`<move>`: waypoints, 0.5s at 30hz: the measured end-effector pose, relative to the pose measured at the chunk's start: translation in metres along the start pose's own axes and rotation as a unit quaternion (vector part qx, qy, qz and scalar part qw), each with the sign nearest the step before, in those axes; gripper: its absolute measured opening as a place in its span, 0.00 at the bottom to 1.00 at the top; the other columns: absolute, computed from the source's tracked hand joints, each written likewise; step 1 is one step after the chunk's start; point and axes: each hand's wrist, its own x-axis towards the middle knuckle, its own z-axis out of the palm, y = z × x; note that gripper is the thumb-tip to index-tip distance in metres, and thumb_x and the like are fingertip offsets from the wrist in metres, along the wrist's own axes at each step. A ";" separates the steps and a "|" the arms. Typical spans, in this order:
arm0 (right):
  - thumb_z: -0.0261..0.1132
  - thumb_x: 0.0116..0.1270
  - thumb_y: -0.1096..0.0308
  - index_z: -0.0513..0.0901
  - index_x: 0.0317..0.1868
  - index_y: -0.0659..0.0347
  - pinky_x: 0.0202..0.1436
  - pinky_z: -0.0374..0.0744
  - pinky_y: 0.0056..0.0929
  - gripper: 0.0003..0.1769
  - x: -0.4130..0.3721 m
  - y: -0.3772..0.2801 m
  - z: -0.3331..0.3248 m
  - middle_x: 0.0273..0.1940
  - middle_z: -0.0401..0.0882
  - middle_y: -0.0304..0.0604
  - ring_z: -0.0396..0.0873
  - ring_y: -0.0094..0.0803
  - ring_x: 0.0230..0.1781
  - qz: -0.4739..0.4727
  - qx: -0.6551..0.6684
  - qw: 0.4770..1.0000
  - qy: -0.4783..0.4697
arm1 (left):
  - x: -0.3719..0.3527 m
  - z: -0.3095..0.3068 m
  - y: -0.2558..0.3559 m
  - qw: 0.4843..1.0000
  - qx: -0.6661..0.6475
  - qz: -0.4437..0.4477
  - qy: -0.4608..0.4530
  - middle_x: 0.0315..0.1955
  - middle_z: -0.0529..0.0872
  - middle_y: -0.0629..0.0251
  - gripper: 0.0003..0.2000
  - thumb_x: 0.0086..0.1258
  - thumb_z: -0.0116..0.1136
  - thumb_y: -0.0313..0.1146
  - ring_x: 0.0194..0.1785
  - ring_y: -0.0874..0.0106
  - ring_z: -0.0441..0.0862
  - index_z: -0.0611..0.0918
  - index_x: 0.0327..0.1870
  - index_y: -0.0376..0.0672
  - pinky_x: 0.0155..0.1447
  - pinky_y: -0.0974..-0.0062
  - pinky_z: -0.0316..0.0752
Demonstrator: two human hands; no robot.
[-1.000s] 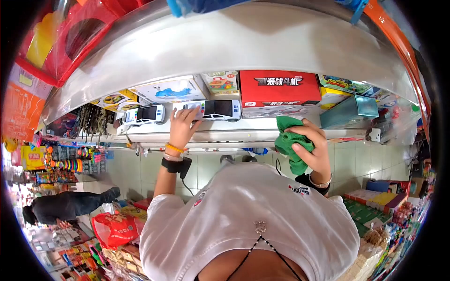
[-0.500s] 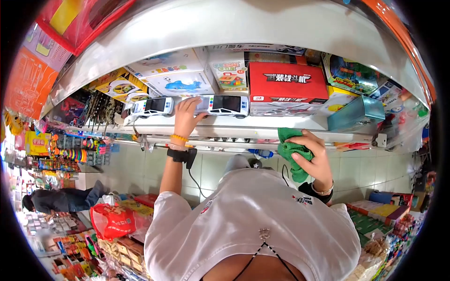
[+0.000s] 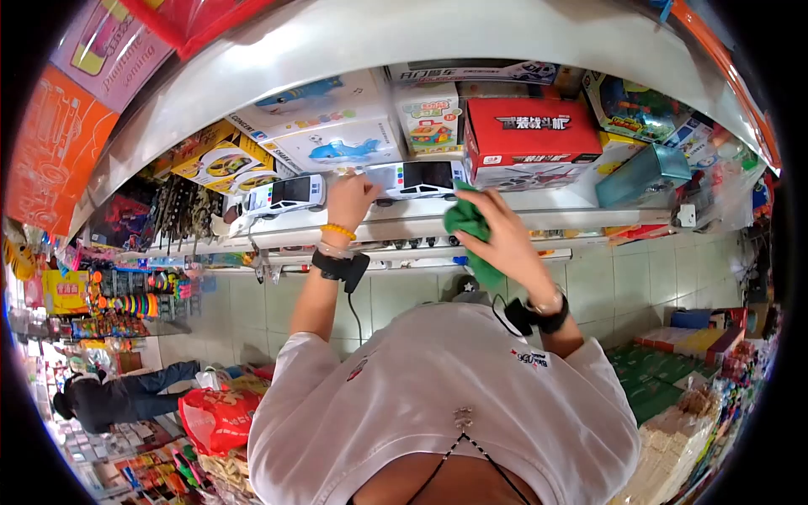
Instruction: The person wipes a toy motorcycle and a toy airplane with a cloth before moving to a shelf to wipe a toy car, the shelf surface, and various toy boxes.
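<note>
Two white toy cars with dark windows stand on the shelf: the left toy car [image 3: 289,194] and the right toy car [image 3: 421,179]. Between them is my left hand [image 3: 351,200], its fingers curled in beside the rear of the right car; whether they hold anything is hidden. A crumpled green cloth [image 3: 471,223] is gripped in my right hand [image 3: 503,238], at the shelf's front edge. The cloth's upper end comes close to the front of the right car.
Behind the cars stand white dolphin-picture boxes [image 3: 345,151] and a red box [image 3: 534,135]. A teal box [image 3: 644,175] is farther right. Below the shelf edge [image 3: 404,231] more goods show. A person in dark clothes [image 3: 118,400] is at the lower left.
My right hand has brought the green cloth up and left, toward the right car. My left hand has drawn its fingers off the right car's rear and curled them. The view has shifted slightly.
</note>
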 end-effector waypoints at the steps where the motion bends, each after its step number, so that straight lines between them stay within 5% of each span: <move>1: 0.68 0.58 0.64 0.72 0.61 0.53 0.41 0.77 0.41 0.29 0.008 0.006 0.021 0.47 0.70 0.47 0.77 0.49 0.40 0.000 -0.045 0.999 0.004 | 0.001 0.003 -0.002 1.000 0.002 0.014 0.014 0.24 0.82 0.55 0.11 0.59 0.65 0.36 0.33 0.55 0.80 0.81 0.24 0.38 0.37 0.62 0.75; 7: 0.70 0.53 0.64 0.75 0.61 0.51 0.39 0.81 0.38 0.32 0.054 0.035 0.091 0.48 0.68 0.44 0.79 0.42 0.42 -0.031 -0.184 0.982 -0.023 | 0.007 0.015 -0.010 0.998 -0.041 0.035 0.031 0.24 0.82 0.50 0.07 0.60 0.60 0.31 0.31 0.51 0.80 0.80 0.26 0.37 0.36 0.58 0.75; 15: 0.70 0.52 0.64 0.77 0.58 0.52 0.39 0.82 0.38 0.30 0.072 0.042 0.096 0.48 0.68 0.44 0.80 0.41 0.42 -0.044 -0.221 0.970 -0.094 | -0.001 0.013 -0.020 0.977 -0.187 -0.002 0.098 0.23 0.81 0.48 0.06 0.65 0.57 0.29 0.28 0.49 0.80 0.77 0.31 0.36 0.31 0.60 0.73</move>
